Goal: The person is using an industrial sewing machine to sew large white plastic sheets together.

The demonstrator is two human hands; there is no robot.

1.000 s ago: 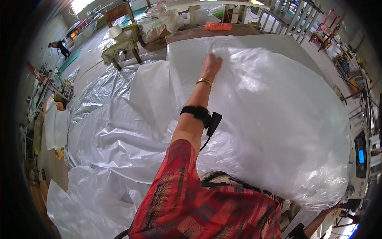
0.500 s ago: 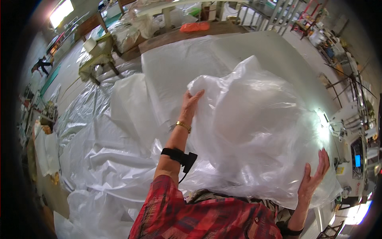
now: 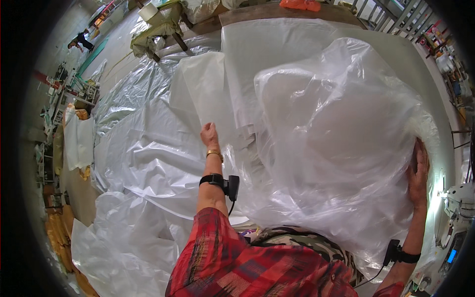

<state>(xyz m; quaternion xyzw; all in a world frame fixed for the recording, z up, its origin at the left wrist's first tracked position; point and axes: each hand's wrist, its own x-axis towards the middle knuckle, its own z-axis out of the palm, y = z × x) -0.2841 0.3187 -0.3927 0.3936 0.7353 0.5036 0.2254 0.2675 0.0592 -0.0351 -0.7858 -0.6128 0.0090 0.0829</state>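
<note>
A big, puffed-up clear plastic sheet lies in billows over the table on the right. My right hand rests along its right side, fingers stretched out against the film. To the left, my left hand is closed in a fist over the white plastic sheeting, at the lower end of a paler folded strip. Whatever the fist holds, if anything, is hidden by the curled fingers. A gold watch and a black strap with a small device are on my left forearm.
A sewing machine with a lit lamp stands at the right edge. A cloth-covered stool is at the far left. An orange bundle lies on the brown board at the back. Someone bends over in the distance.
My left hand has left the clear sheet and moved left and down, now closed. My right hand has come onto the clear sheet's right side. The view has shifted.
</note>
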